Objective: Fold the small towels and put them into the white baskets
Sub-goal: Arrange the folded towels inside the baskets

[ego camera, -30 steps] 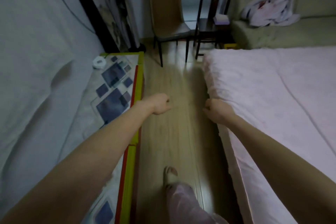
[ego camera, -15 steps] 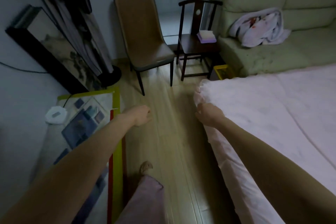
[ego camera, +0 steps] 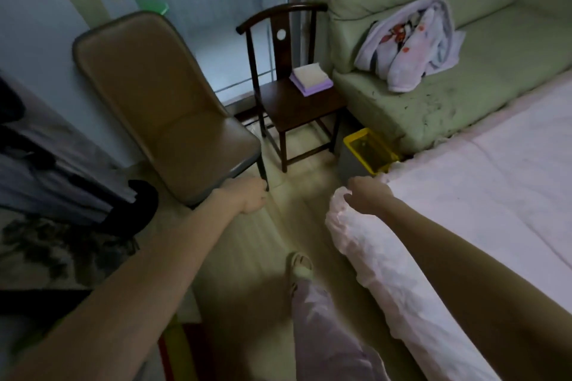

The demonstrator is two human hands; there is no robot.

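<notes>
No white baskets are seen yet. Bundled towels [ego camera: 411, 46] lie on the sofa [ego camera: 464, 108], up-right of the nearer right hand [ego camera: 368, 196]; both it and the left hand [ego camera: 252, 198] are curled loosely, nothing held.

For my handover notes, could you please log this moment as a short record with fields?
left hand: loosely curled, holding nothing, near the brown chair
right hand: curled, at the corner of the pink bedspread; grip unclear
dark wooden chair: carries a folded stack
sofa: bundle of cloth on the seat
yellow bin: on the floor between sofa and bed
white baskets: none visible
</notes>
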